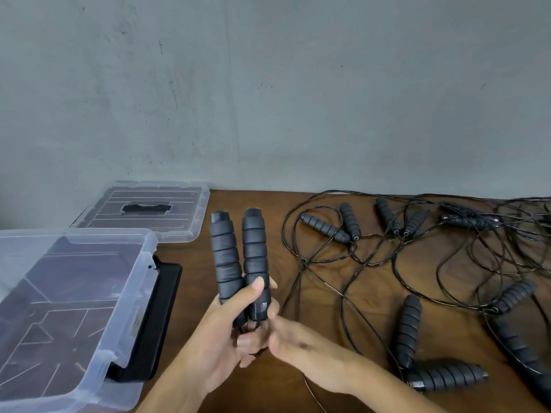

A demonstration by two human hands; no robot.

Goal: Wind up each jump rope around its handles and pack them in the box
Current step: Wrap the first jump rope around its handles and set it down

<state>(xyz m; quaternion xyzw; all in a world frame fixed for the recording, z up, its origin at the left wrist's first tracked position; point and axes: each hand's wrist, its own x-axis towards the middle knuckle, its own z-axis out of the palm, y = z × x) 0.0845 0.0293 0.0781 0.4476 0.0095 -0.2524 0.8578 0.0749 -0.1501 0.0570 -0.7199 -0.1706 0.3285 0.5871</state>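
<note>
Clear plastic box (74,293) waits at left, nothing in it; one rope's winding is only starting.

The left hand (226,332) curls round two upright foam handles (238,257) beside the box, no cord (298,281) wrapped on them yet. The right hand (298,344), blurred, works at their lower ends; whether it pinches cord I cannot tell. Next it likely needs cord drawn taut and looped round. Tangled ropes (447,234) run off the right edge.

— Where is there room around the box (89,293)?
— Its top is open. Just right of it a black tray (155,320) lies against its wall, then a bare strip of desk (193,293).
— And farther right of the box?
— Loose cords (372,263) and scattered handles (411,332) clutter the desk. Behind the box lies the lid (149,210).
</note>
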